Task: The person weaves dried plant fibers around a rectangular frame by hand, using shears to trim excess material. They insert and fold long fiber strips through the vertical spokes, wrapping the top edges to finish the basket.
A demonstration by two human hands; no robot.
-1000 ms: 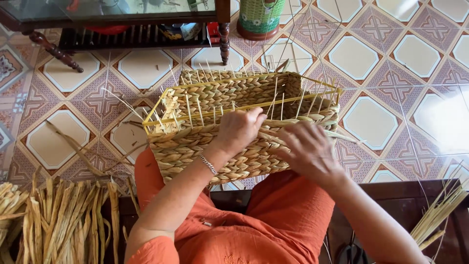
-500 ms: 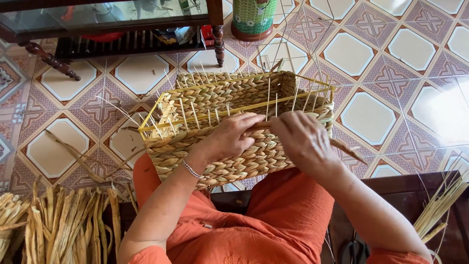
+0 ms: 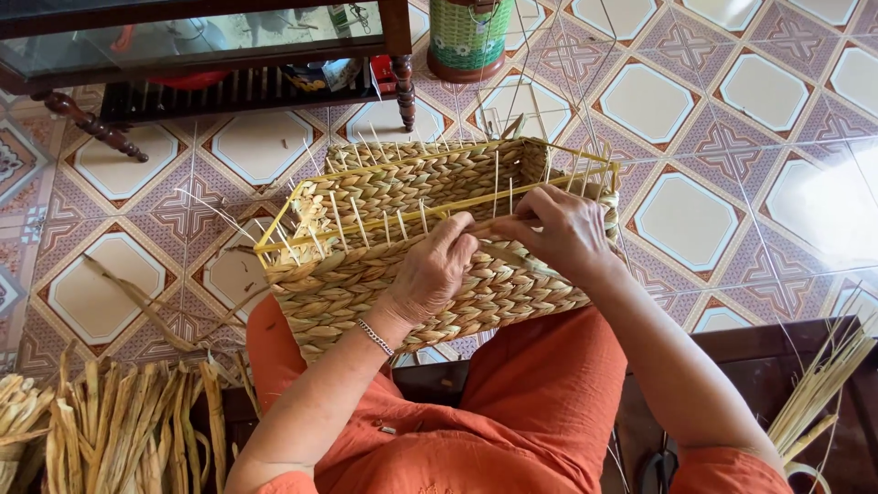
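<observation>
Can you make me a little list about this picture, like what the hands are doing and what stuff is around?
Left hand: fingers pinch a dried strand at the top edge of the basket's near wall
Right hand: grips the same edge, beside the left hand
Basket: rectangular, woven of braided straw, yellow frame, thin stakes sticking up, resting on the lap
Clothes: orange
Bracelet: on the left wrist
Dried stalks: bundle at lower left
Floor: patterned tiles
Glass-topped table: top left
Green container: beyond the basket

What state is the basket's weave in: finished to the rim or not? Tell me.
Unfinished: bare stakes stand above the woven basket wall, below the yellow frame.
</observation>
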